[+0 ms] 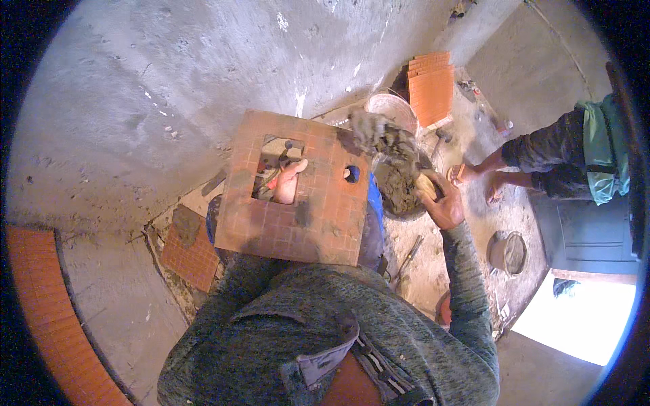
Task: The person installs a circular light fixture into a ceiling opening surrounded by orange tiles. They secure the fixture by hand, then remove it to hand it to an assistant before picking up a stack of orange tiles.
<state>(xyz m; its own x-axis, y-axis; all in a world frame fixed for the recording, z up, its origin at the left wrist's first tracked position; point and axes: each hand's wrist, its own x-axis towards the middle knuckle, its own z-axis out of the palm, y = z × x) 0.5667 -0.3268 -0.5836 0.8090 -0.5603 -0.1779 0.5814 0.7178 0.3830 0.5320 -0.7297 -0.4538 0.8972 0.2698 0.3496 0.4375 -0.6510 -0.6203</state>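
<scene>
A square red-brown tile [291, 223] with a grid pattern, a rectangular cutout and a small round hole lies before my body. My left hand [288, 184] supports it from beneath; its thumb shows through the cutout at the edge, the other fingers mostly hidden. My right hand [445, 206] is closed round the wooden handle [426, 186] of a tool, probably a trowel, whose blade is lost in blur and mortar. Under it, grey wet mortar [399, 184] fills a round, dark basin. A blurred lump of mortar [379, 135] is at the basin's far side, beside the tile's right edge.
Orange tiles [431, 91] lean by the wall behind a pale bucket [393, 108]. Another bucket [508, 252] stands at right, near a person in dark trousers [545, 152]. A mortar-smeared tile [189, 247] lies at left. A long tool [410, 256] rests on the floor.
</scene>
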